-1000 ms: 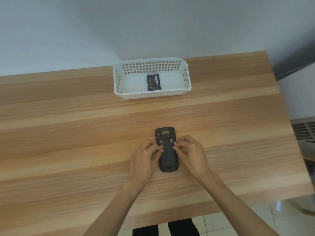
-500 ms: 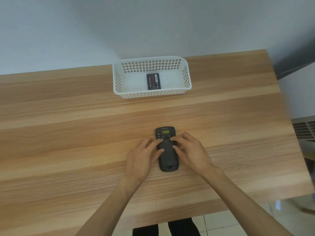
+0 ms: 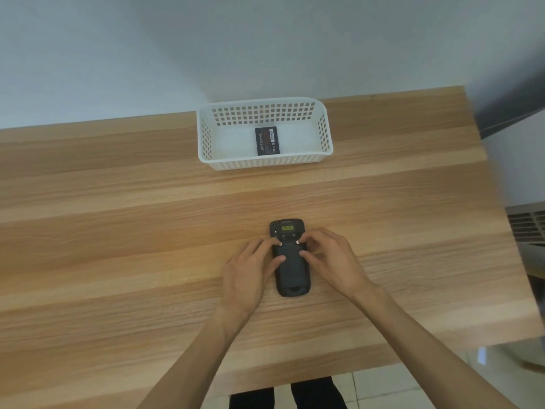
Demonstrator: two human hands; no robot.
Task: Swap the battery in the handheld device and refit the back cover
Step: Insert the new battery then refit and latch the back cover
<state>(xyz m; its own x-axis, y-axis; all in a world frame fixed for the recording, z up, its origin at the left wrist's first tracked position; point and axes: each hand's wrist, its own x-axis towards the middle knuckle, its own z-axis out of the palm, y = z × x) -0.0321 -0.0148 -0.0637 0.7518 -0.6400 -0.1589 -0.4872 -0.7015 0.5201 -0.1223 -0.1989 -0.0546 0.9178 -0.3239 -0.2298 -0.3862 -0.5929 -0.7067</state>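
A black handheld device (image 3: 290, 270) lies face down on the wooden table (image 3: 118, 231), its back cover on and a small yellow label near its far end. My left hand (image 3: 250, 270) rests against its left side, forefinger tip and thumb pressing on the cover. My right hand (image 3: 330, 258) mirrors it on the right side, fingertip on the upper cover edge and thumb on the back. A black battery (image 3: 266, 141) with a label lies flat inside the white perforated basket (image 3: 323, 128) at the far side of the table.
A pale wall runs behind the table's far edge. The table's right edge falls away to a grey vented unit (image 3: 528, 225). The tiled floor (image 3: 383, 385) shows below the near edge.
Both hands have slid slightly toward the far end of the device and their fingertips now press on the cover's upper corners. The device and the basket have stayed put.
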